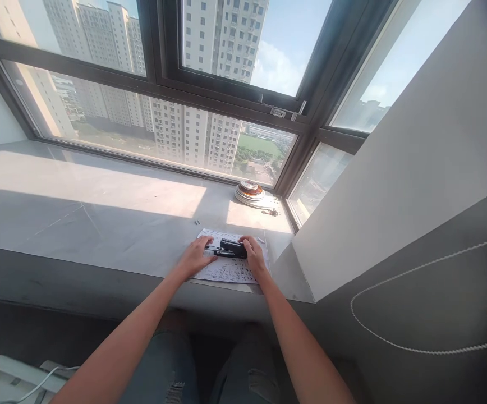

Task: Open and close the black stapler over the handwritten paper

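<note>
A black stapler lies over a sheet of paper covered in handwriting on the window ledge. My right hand is closed round its right end, fingers on top. At the left end, a thin silvery part sticks out of the stapler. My left hand holds that end, with the thumb on the near side and the fingers on the far side. Just beyond the paper lie two small grey strips. A small whitish piece rests by the paper's right edge.
A stack of round discs or rolls stands by the window corner, with a small dark tangled item beside it. The ledge's front edge runs below my wrists. A beaded cord hangs right. White furniture is at lower left.
</note>
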Available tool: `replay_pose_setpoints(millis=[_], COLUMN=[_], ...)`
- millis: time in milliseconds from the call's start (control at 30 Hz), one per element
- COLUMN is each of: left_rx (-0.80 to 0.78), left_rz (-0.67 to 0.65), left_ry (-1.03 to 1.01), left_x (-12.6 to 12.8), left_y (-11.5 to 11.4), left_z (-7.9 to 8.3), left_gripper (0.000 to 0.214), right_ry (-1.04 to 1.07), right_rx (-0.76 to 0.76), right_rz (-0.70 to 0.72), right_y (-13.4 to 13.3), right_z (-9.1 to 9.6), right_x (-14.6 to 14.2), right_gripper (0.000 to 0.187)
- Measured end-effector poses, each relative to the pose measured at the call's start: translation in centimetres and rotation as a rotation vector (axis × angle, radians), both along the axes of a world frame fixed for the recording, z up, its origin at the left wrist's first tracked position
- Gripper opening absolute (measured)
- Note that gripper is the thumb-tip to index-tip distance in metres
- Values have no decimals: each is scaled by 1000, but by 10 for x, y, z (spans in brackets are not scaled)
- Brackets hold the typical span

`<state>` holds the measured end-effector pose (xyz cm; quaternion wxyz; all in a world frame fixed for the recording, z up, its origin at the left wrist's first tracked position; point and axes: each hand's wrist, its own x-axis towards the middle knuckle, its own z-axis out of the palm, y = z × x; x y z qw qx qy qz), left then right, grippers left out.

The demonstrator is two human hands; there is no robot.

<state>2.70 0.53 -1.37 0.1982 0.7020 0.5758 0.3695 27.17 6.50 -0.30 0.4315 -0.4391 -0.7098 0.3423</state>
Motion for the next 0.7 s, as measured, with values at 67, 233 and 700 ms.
replay_pose_setpoints(millis=[67, 233, 700], left_rx=[5, 19, -54], left_rz=[-3, -10, 112], left_ry=[-8, -58, -1041], left_x=[0, -1, -22], left_y=[0, 1, 20], left_z=[1, 1, -21], left_gripper=[51, 50, 42], right_ry=[-45, -138, -265], right_rx=[49, 101, 656], right_rz=[93, 108, -18], right_y=[-4, -6, -40], right_z=[3, -1, 23], right_x=[0, -1, -53], right_gripper=[33, 36, 28])
